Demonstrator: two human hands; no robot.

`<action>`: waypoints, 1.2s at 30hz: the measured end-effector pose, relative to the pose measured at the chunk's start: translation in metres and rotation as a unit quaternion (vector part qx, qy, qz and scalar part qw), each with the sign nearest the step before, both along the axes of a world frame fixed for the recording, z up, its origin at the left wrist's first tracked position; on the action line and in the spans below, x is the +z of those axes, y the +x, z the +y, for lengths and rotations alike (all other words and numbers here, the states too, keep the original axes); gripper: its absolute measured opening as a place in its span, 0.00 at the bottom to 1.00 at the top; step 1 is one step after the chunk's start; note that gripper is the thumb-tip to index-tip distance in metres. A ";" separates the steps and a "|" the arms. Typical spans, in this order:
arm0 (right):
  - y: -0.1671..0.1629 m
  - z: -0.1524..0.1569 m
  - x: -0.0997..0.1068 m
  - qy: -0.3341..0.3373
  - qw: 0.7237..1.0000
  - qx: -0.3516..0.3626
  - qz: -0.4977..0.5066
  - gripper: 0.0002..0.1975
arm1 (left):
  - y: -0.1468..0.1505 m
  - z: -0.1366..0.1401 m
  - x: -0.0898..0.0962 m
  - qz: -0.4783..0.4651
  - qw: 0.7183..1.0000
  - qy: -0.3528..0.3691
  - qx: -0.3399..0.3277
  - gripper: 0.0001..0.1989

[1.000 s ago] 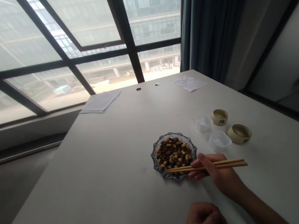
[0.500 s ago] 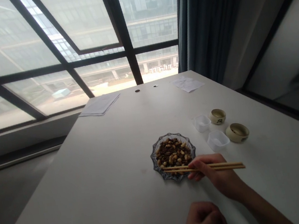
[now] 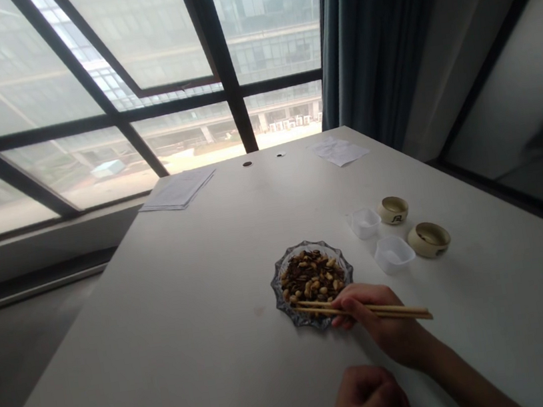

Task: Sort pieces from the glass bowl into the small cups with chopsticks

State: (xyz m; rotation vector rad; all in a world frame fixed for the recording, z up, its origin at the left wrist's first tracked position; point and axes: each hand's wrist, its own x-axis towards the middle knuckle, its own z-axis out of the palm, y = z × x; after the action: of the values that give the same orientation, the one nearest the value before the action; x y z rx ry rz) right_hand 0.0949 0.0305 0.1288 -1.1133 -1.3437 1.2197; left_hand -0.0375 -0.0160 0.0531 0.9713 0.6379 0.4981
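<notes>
My right hand (image 3: 372, 310) is closed around a pair of wooden chopsticks (image 3: 400, 310), whose tips reach over the near left part of a scalloped glass dish (image 3: 280, 296). In the dish lies a heap of mixed nuts and dark seeds (image 3: 313, 275). Whether the tips pinch a nut is too small to tell. My left hand (image 3: 370, 398) rests on the table at the bottom, its fingers curled in; what they hold, if anything, is hidden.
Right of the dish stand two clear plastic cups (image 3: 394, 255) and two beige ceramic bowls (image 3: 429, 240), the nearer bowl with something dark inside. Papers (image 3: 179, 191) lie at the far left of the white table (image 3: 192, 322), with a crumpled sheet (image 3: 339, 151) at the far right.
My right hand has shifted slightly left, and the chopsticks' back ends have dropped and swung left. The tips stay over the dish's near left side. My left hand has barely moved.
</notes>
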 end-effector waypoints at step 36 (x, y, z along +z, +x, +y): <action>0.168 -0.057 -0.011 0.098 0.834 -0.530 0.120 0.24 | -0.006 0.002 -0.008 -0.011 1.000 0.022 0.008 0.35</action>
State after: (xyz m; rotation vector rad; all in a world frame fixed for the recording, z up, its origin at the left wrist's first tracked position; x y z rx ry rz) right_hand 0.2629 -0.0269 0.1180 -1.2237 -0.4515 0.3484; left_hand -0.0431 -0.0136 0.0447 1.0016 0.6179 0.5373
